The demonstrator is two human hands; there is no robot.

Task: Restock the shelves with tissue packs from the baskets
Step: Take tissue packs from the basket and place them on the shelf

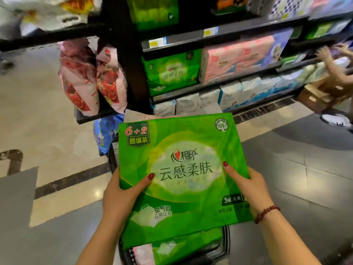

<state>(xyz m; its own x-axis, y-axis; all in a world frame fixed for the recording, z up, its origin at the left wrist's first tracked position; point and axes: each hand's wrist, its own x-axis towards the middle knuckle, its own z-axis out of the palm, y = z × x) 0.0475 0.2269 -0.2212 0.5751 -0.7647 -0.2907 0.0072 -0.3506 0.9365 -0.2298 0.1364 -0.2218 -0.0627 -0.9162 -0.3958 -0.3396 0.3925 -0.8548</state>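
I hold a big, flat green plastic tissue pack (177, 169) with white Chinese letters, face up and a little tilted, above the dark basket (226, 243). In the basket lies another green pack (181, 247). One more green pack (172, 72) stands on the black shelf (219, 31).
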